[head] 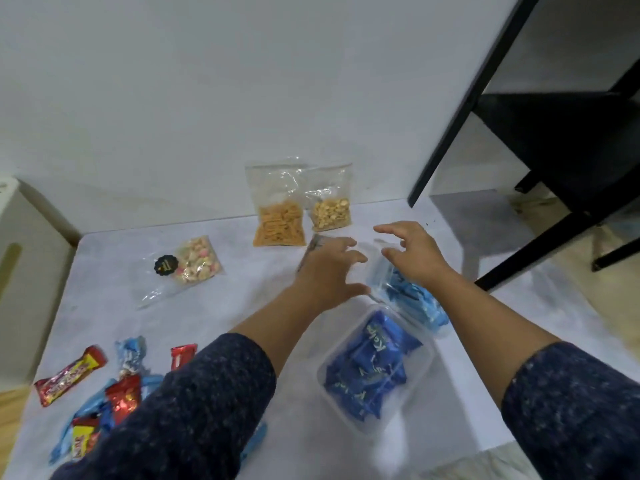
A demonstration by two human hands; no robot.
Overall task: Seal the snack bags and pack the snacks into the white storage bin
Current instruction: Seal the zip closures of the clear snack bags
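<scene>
My left hand (332, 268) and my right hand (412, 251) hover with fingers spread over the top of a clear bag of light blue wrapped sweets (412, 296) lying on the table; neither hand grips it. A clear plastic tub of dark blue packets (374, 368) sits just in front of it. Against the wall stand a bag of orange sticks (280, 220) and a bag of peanuts (330, 211), both with their tops upright. A bag of mixed snack with a black label (194, 261) lies flat to the left. The white storage bin (20, 271) stands beside the table's left edge.
Loose wrapped candies in red, yellow and blue (104, 386) are scattered at the table's near left, partly under my left sleeve. A black frame with black legs (554, 140) stands to the right of the table. The wall runs close behind the bags.
</scene>
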